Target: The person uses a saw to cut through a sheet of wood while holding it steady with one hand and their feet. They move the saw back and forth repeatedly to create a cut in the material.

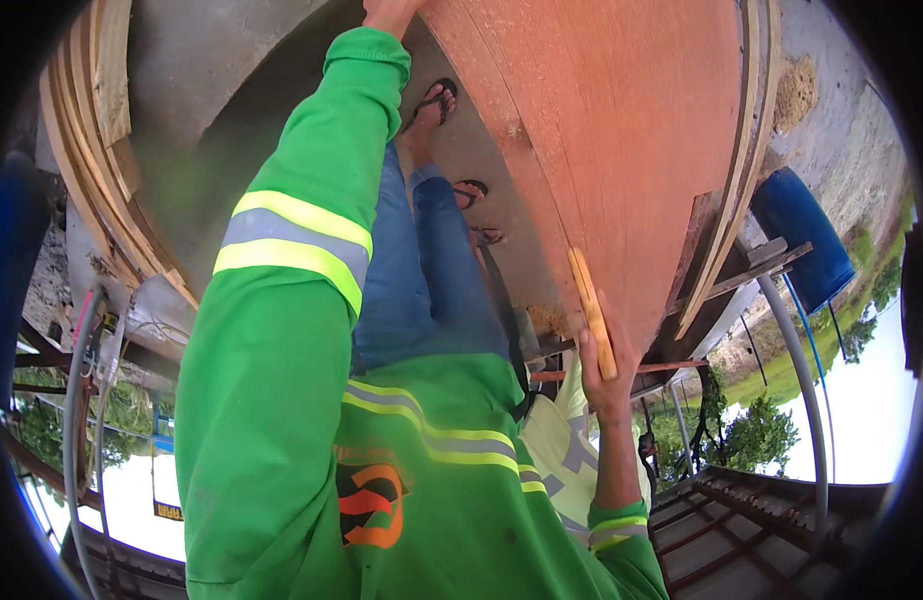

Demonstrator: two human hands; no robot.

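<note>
A large reddish wooden board slants from the top of the view down toward my right side, with a dark line running along it. My right hand is closed around a narrow light-wood strip, thumb on one side, over the board's near end. My left hand is at the top edge of the view by the board's left edge. Its fingers are cut off, so what it touches is hidden.
Long wooden strips lie along the board's right side, and more planks stand at left. A blue barrel is at right. Sandalled feet are on the concrete floor. Another person's pale shirt shows beside me.
</note>
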